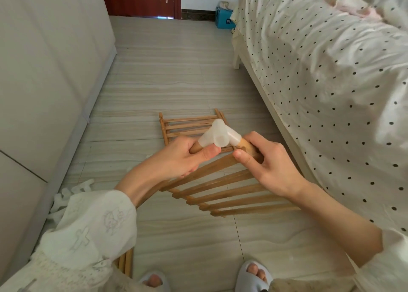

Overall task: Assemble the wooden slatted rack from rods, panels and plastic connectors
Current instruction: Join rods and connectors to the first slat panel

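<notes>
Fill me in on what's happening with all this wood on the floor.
A person is assembling a slatted rack. Their left hand grips a wooden rod at a white plastic connector; the right hand holds the wood entering its other socket, at the corner of a slatted panel held above the floor. A second panel lies flat beyond, and spare connectors sit by the wall.

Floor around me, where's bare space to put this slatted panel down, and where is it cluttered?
Open tile lies ahead, between the wardrobe and the bed, beyond the flat panel on the floor. More bare tile sits just ahead of your slippers. It is crowded at lower left: white connectors by the wardrobe base and wooden rods under your left sleeve.
</notes>
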`<state>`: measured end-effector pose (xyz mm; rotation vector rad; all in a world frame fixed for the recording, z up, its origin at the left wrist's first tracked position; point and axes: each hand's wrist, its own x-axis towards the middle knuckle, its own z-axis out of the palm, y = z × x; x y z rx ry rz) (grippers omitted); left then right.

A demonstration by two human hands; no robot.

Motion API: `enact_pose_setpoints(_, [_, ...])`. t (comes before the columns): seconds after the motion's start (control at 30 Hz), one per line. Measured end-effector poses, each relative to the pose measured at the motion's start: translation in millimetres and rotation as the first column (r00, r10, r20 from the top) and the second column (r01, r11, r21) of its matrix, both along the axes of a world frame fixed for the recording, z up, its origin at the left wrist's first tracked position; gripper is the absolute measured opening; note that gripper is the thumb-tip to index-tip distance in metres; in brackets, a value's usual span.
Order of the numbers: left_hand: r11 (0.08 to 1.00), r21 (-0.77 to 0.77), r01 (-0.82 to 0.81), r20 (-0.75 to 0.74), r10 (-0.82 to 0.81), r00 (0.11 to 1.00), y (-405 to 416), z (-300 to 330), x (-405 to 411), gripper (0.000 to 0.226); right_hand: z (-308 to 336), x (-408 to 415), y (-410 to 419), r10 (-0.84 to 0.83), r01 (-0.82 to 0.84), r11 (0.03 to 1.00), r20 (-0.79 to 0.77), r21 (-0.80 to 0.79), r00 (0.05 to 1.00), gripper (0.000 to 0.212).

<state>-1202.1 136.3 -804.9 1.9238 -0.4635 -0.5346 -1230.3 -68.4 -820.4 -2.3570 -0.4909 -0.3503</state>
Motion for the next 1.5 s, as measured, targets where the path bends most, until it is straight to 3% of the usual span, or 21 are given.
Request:
enact_pose_setpoints(0.13, [0.995, -0.005, 0.101, -0.164, -0.101, 0.981, 6, 4, -2, 0.049, 4, -2, -1, 0.038, -0.039, 0.999, 0.031, 0.017, 0.999, 0.023])
enact_pose_setpoints(0.33, [0.979, 0.061, 0.194, -0.31, -0.166, 0.936, 13, 9, 1, 0.041, 3, -3, 3, 0.059, -0.059, 0.998, 0.056, -0.01, 0.997, 0.045])
enact_pose_setpoints(0.47, [0.961, 0.099, 0.257, -0.389, -0.2, 0.899, 25, 9, 4, 0.039, 10, -5, -3, 0.017, -0.02, 0.997, 0.042, 0.071, 0.999, 0.02])
enact_pose_setpoints(0.57, [0.95, 0.242, 0.198, -0.368, -0.099, 0.925, 39, 3, 4, 0.041, 20, -3, -12, -0.088, 0.078, 0.974, 0.038, 0.215, 0.995, 0.019])
enact_pose_setpoints(0.6, [0.97, 0.208, 0.125, -0.34, -0.048, 0.939, 40, 2, 6, 0.04, 20, -3, -9, -0.075, 0.066, 0.976, 0.036, 0.209, 0.997, 0.018])
enact_pose_setpoints(0.67, [0.997, -0.003, -0.083, -0.323, 0.078, 0.943, 36, 2, 11, 0.037, 14, -3, 5, -0.009, 0.007, 0.993, 0.015, 0.117, 1.0, 0.016])
enact_pose_setpoints(0.77, [0.914, -0.271, -0.301, -0.405, 0.175, 0.897, 23, 10, 7, 0.038, 3, -3, 22, 0.028, -0.028, 0.999, 0.016, 0.031, 0.999, 0.025])
enact_pose_setpoints(0.9, [0.951, -0.258, -0.169, -0.29, 0.091, 0.953, 13, 14, -4, 0.056, -1, 0, 21, -0.007, 0.007, 1.0, 0.02, 0.001, 1.0, 0.031])
enact_pose_setpoints(1.07, [0.954, -0.295, -0.047, -0.121, 0.011, 0.993, 15, 5, 0, 0.052, -2, 2, 16, -0.03, 0.042, 0.99, 0.086, -0.133, 0.996, 0.045])
enact_pose_setpoints(1.23, [0.88, -0.476, -0.017, -0.194, -0.086, 0.977, 13, 5, 3, 0.047, 6, 5, 14, -0.003, 0.003, 1.0, 0.008, -0.019, 1.0, 0.04])
enact_pose_setpoints(1.33, [0.855, -0.519, -0.003, -0.225, -0.132, 0.965, 16, 6, 6, 0.043, 10, 6, 16, 0.032, -0.026, 0.997, -0.075, 0.075, 0.997, 0.034])
enact_pose_setpoints(1.5, [0.804, -0.59, 0.072, -0.209, -0.238, 0.948, 20, 3, 8, 0.045, 19, 5, 17, 0.093, -0.08, 0.992, -0.133, 0.102, 0.987, 0.027])
